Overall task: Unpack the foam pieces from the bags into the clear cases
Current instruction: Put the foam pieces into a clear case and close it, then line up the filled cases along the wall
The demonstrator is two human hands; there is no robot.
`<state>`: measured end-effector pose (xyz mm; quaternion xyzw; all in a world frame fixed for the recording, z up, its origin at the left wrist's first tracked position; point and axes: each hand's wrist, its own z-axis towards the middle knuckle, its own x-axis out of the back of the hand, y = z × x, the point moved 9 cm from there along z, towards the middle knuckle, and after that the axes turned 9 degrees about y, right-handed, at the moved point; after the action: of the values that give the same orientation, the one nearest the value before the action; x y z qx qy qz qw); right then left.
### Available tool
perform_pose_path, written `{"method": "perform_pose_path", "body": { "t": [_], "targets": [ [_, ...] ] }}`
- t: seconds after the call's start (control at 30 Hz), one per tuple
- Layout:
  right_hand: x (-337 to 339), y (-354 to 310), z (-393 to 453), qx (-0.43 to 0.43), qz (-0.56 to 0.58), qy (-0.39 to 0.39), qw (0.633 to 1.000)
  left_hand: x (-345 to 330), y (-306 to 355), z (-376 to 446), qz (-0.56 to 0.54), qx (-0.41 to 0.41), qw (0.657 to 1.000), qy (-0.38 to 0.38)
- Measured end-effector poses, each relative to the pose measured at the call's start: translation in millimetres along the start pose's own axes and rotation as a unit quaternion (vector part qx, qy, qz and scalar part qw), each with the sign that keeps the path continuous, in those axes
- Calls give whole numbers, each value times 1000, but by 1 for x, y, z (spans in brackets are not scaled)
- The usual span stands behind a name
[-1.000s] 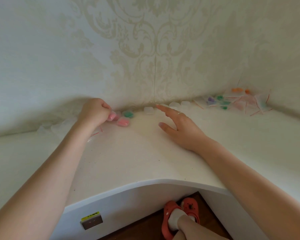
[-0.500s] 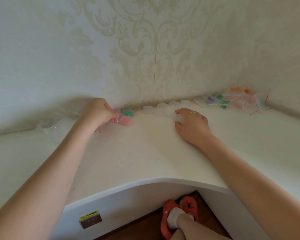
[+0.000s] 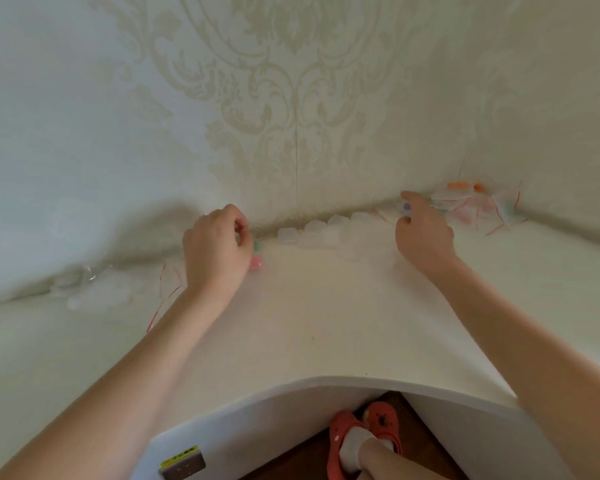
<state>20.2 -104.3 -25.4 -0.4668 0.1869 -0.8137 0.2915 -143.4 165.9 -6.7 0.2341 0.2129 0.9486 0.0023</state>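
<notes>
A row of small clear cases lies along the wall at the back of the white desk. My left hand hovers left of them with fingers curled; a pink foam piece and a green one peek out beside its knuckles, and whatever it may hold is hidden. My right hand reaches to the right with the index finger stretched out. Its fingertips are by a purple foam piece at the edge of a heap of clear bags with red strips and coloured pieces inside.
Crumpled clear bags lie at the back left, and a thin red strip trails beside my left wrist. Patterned wallpaper closes off the back. The desk's front edge curves inward above my feet in red clogs.
My right hand left the clear cases and moved right to the heap of bags. My left hand shifted slightly right, covering most of the pink and green pieces.
</notes>
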Motion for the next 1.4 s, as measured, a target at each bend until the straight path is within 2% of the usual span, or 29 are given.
{"method": "perform_pose_path", "body": {
  "t": [0.07, 0.17, 0.27, 0.3, 0.33, 0.43, 0.5, 0.63, 0.67, 0.73, 0.83, 0.9, 0.97, 1.03, 1.07, 1.13, 1.27, 1.4],
  "targets": [
    [-2, 16, 28, -6, -65, -26, 998, -11, 36, -17, -25, -96, 995, -29],
    [-13, 34, 59, 38, -138, -86, 986, -26, 82, -46, -82, -202, 971, -98],
    [-44, 61, 64, 67, -202, -175, 961, -36, 94, -59, -92, -258, 953, -131],
    [-52, 69, 65, 59, -196, -177, 963, -37, 91, -58, -94, -255, 953, -132],
    [-52, 72, 65, 53, -173, -146, 973, -38, 86, -55, -99, -244, 956, -132],
    [-29, 69, 67, 53, -90, 18, 994, -37, 73, -48, -117, -197, 965, -128],
    [-16, 64, 63, 43, -19, 60, 997, -36, 71, -47, -123, -183, 967, -127],
    [10, 49, 53, 78, -18, 165, 983, -39, 70, -48, -151, -165, 965, -135],
    [12, 44, 51, 84, 33, 162, 983, -40, 68, -47, -165, -151, 966, -131],
    [11, 28, 46, 68, 206, 110, 970, -42, 59, -45, -200, -96, 966, -131],
    [17, -13, 30, 22, 396, 27, 918, -44, 44, -41, -283, 42, 949, -132],
    [10, -50, 7, 10, 450, -98, 888, -48, 38, -39, -368, 154, 904, -155],
    [-3, -74, -24, 5, 456, -209, 865, -54, 43, -37, -445, 188, 850, -210],
    [-11, -81, -48, 3, 450, -241, 860, -56, 58, -44, -493, 178, 802, -286],
    [-13, -80, -55, -1, 448, -239, 861, -58, 59, -48, -502, 199, 786, -302],
    [-18, -78, -63, -17, 452, -230, 862, -60, 52, -50, -499, 242, 781, -288],
    [-16, -71, -59, -46, 457, -191, 867, -59, 33, -46, -489, 298, 792, -213],
    [-20, -63, -56, -44, 422, -183, 887, -46, 23, -37, -462, 282, 831, -127]
  ]
}}
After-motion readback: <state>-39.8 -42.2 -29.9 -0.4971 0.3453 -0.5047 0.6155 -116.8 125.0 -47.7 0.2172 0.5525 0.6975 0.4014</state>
